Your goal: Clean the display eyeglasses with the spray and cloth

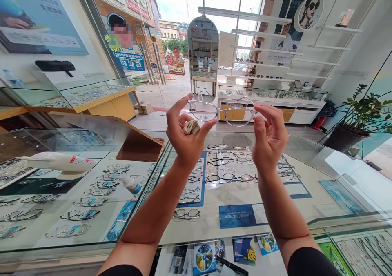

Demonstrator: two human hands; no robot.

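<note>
The left hand (185, 139) and the right hand (271, 133) hold up one pair of clear glasses (205, 111), high above the glass counter (211, 197). The left hand has a finger at the top outer corner and its thumb near the bottom rim, and its bent fingers also hold a small folded cloth (191, 127). The right hand pinches the other outer corner between thumb and finger, in a small, light hold. The arms of the glasses are open and point away from the person. A few things could go wrong here. The left hand has two jobs, so the cloth could slip out if those fingers get loose. If the hands pull apart too hard or twist different ways, the thin frame could bend. The left thumb is so near the lens that it could leave a smudge; I can't tell if it touches. If both pinches get too weak, the glasses could drop and hit the counter, above the rows of other glasses (225, 161), and get scratched.
</note>
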